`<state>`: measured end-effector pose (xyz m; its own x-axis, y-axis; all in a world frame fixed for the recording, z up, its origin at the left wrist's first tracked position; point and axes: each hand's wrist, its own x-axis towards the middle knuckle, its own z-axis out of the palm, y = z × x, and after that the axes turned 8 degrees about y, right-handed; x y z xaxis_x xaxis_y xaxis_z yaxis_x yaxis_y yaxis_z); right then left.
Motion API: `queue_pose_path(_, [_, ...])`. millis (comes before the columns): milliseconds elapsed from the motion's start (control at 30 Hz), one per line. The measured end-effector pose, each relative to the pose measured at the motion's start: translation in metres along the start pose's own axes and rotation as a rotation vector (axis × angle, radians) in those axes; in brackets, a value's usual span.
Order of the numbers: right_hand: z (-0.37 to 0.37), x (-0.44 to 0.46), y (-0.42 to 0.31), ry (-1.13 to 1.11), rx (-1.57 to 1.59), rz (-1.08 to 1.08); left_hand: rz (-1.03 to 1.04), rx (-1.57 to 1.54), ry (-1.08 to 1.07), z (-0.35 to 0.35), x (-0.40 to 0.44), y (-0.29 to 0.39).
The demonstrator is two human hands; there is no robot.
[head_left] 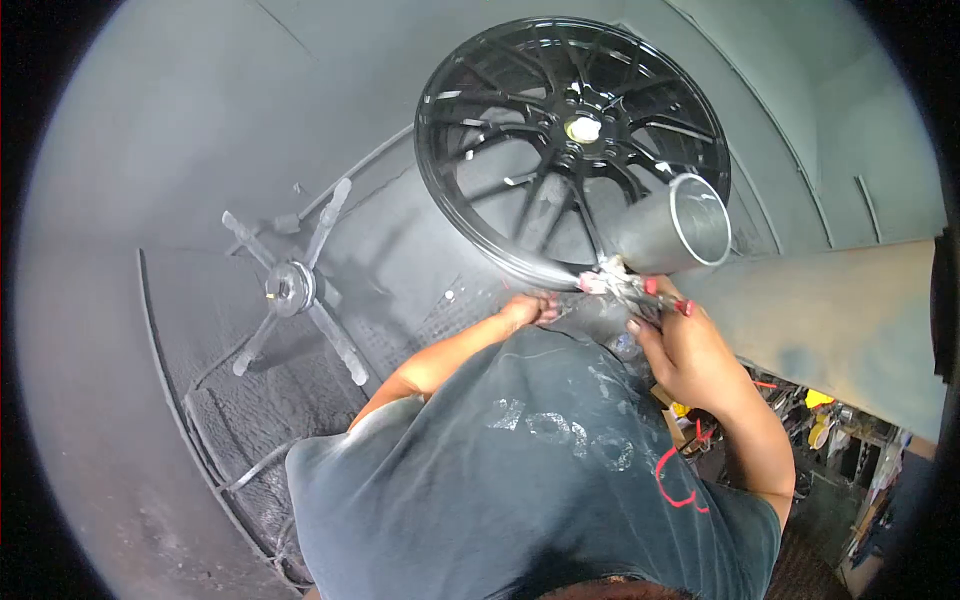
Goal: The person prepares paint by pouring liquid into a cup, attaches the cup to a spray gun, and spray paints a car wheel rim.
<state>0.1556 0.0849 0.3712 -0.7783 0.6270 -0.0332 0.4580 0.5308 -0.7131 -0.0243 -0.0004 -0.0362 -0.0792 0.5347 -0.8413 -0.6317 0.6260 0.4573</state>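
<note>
Grey walls [170, 140] wrap around the space I watch through the head camera, their surfaces dull and matte. Starting at the fingers, I have the right hand [692, 350] clasped around a spray gun [622, 285], its thumb toward me against the handle. Red parts show on the gun, front and back, and a wide metal cup [655, 235] sits on its far side, tilted so that its round rim faces right. The left hand [528, 310] is near the gun, just below the edge of the wheel [570, 155]; its fingers look curled, but I cannot tell whether they grasp anything or touch the rim. Just beyond both hands, the wheel takes up the upper middle of my view, glossy black with many thin spokes, and a small white and yellow piece [583, 130] sits at its hub. A pale blur lies between the gun's front and the wheel's near edge. Nearer me is the dark shirt [520, 450], with worn pale lettering and a red mark. Well off to the left, I make out a four-armed stand [292, 288], coated grey, with a round centre. On the right, a brownish panel [840, 325] stands above a jumble of small items [840, 430].
</note>
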Motion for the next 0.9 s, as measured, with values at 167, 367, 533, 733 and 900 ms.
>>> queue_pose_path(167, [0.013,0.059,-0.002,0.029,-0.065,-0.176,0.317,-0.158,0.244,-0.009,-0.006,0.032])
queue_pose_path(367, [0.019,0.134,-0.009,0.245,-0.142,-0.376,0.186,-0.024,0.061,-0.019,0.003,0.040])
queue_pose_path(533, [0.006,0.175,-0.004,0.325,-0.133,-0.245,0.133,0.031,-0.018,-0.019,-0.013,0.068])
queue_pose_path(733, [-0.027,0.193,-0.004,0.398,-0.337,-0.029,0.160,-0.016,-0.027,-0.021,0.005,0.059])
queue_pose_path(900, [-0.051,0.195,0.029,0.560,-0.484,-0.025,0.197,-0.073,-0.007,-0.027,0.025,0.045])
